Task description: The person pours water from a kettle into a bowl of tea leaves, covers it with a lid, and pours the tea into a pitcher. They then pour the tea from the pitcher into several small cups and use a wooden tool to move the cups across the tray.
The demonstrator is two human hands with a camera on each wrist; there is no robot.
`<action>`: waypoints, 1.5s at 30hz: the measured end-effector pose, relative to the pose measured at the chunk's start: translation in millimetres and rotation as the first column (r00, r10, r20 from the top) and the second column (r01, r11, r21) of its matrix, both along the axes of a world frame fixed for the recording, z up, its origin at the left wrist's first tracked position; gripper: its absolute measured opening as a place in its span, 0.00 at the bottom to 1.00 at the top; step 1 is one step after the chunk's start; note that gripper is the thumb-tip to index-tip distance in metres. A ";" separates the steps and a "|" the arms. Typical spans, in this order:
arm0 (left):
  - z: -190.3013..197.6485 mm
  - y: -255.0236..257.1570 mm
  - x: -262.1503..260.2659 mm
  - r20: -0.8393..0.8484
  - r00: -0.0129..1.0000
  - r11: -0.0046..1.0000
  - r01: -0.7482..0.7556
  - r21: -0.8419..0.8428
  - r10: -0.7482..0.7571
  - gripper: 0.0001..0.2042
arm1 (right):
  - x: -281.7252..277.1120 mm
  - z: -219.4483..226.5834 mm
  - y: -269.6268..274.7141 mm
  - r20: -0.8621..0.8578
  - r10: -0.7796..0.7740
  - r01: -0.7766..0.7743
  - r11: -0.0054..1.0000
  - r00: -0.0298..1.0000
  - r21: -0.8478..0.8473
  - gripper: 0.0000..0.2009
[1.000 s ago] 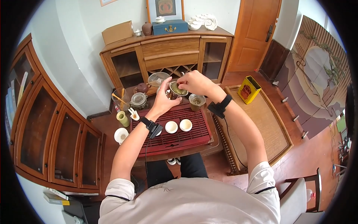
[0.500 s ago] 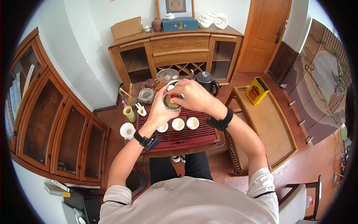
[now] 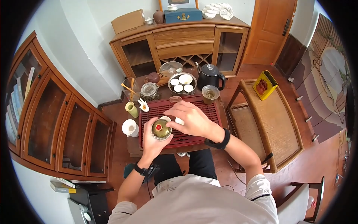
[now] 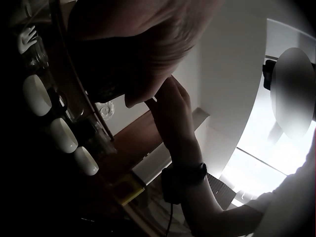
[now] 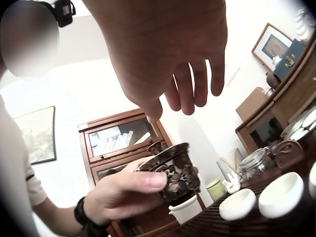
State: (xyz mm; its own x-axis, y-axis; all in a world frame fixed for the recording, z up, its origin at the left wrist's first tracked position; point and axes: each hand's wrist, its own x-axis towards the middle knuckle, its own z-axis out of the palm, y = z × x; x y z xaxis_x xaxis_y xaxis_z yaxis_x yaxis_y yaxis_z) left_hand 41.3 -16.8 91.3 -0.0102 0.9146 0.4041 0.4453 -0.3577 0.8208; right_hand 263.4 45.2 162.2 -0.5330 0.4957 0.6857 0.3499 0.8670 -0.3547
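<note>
My left hand point(image 3: 150, 140) grips a lidded gaiwan point(image 3: 163, 131) close over the near left part of the tea tray. Its lid point(image 3: 164, 127) bears a red knob, and dark ornament covers the bowl point(image 5: 180, 180) in the right wrist view. Just right of it my right hand point(image 3: 190, 117) hovers with loosely extended fingers, holding nothing. In the right wrist view these fingers point(image 5: 200, 84) hang above the gaiwan, apart from it. Small white cups point(image 5: 281, 195) stand on the slatted red-brown tea tray point(image 3: 186, 140), partly hidden by my hands in the head view.
Behind the tray stand a metal pot point(image 3: 172, 89) of white cups, a black kettle point(image 3: 210, 80) and a pitcher point(image 3: 210, 96). A glass jar point(image 3: 149, 91), hand-shaped ornament point(image 3: 143, 106), green holder point(image 3: 131, 109) and white vessel point(image 3: 130, 127) line the left. A yellow tin point(image 3: 265, 85) stands right.
My left hand has brought the gaiwan nearer my body and to the left. The right fingers, over its lid before, have come off it. The head view has shifted too.
</note>
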 end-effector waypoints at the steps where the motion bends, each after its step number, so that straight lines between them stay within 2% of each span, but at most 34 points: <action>1: -11.7 -4.4 -5.3 0.025 1.000 1.000 -0.001 0.010 0.001 0.42 | 6.6 -2.1 -3.7 -0.044 -0.017 0.015 0.999 0.999 -0.050 0.17; 2: -15.8 -10.6 -9.2 0.029 1.000 1.000 -0.001 0.001 0.001 0.42 | 14.2 -8.5 -6.8 -0.039 -0.017 0.015 0.998 0.999 -0.058 0.17; 4: -20.6 -19.1 -17.0 -0.092 0.991 0.995 -0.095 0.041 0.098 0.41 | 30.3 -26.3 -9.4 -0.040 -0.174 0.166 0.974 0.984 -0.154 0.19; 6: -34.3 -20.5 -25.4 -0.065 0.992 0.994 -0.110 0.009 0.110 0.41 | 45.0 -48.2 -10.1 -0.011 -0.201 0.195 0.960 0.980 -0.203 0.22; 8: -47.0 -20.8 -30.7 0.031 0.988 0.989 -0.149 -0.002 0.149 0.41 | 55.3 -63.6 -14.4 0.056 -0.286 0.290 0.915 0.957 -0.282 0.26; 9: -51.4 -20.1 -33.1 0.047 0.987 0.988 -0.153 -0.008 0.153 0.41 | 59.3 -68.6 -16.3 0.101 -0.290 0.307 0.881 0.952 -0.359 0.32; 12: -61.1 -16.4 -39.5 -0.034 0.984 0.984 -0.176 0.008 0.176 0.41 | 66.6 -86.1 -13.2 0.137 -0.310 0.339 0.867 0.941 -0.365 0.36; 15: -66.2 -12.0 -42.0 -0.026 0.984 0.985 -0.175 -0.007 0.174 0.41 | 67.7 -98.1 -9.2 0.160 -0.310 0.349 0.832 0.937 -0.432 0.39; 23: -83.0 -1.5 -47.3 -0.008 0.980 0.980 -0.199 0.015 0.199 0.40 | 66.8 -118.9 -1.8 0.168 -0.343 0.381 0.797 0.924 -0.469 0.38; 25: -84.0 -0.5 -48.4 0.057 0.981 0.982 -0.181 -0.051 0.183 0.40 | 66.3 -120.9 -1.5 0.177 -0.361 0.401 0.792 0.916 -0.460 0.38; 30: -78.7 0.1 -47.2 0.056 0.985 0.985 -0.162 -0.063 0.166 0.39 | 60.0 -119.5 6.0 0.139 -0.402 0.416 0.769 0.905 -0.485 0.35; 34: -80.2 0.6 -45.0 0.009 0.988 0.987 -0.155 -0.034 0.156 0.40 | 51.1 -113.6 26.9 0.092 -0.436 0.420 0.757 0.895 -0.501 0.33; 37: -81.2 0.6 -44.6 0.020 0.987 0.987 -0.157 -0.030 0.158 0.40 | 46.0 -118.5 46.0 0.086 -0.443 0.434 0.790 0.893 -0.434 0.32; 40: -80.4 -0.2 -43.5 0.037 0.987 0.987 -0.156 -0.045 0.158 0.40 | 40.1 -127.0 59.7 0.094 -0.447 0.435 0.768 0.890 -0.471 0.32; 42: -78.9 -0.8 -42.8 0.051 0.987 0.987 -0.151 -0.055 0.154 0.40 | 37.9 -132.1 64.4 0.079 -0.464 0.453 0.790 0.882 -0.413 0.30; 45: -80.7 0.5 -43.9 0.068 0.987 0.989 -0.140 -0.053 0.143 0.41 | 34.9 -132.1 70.1 0.080 -0.437 0.421 0.777 0.896 -0.468 0.31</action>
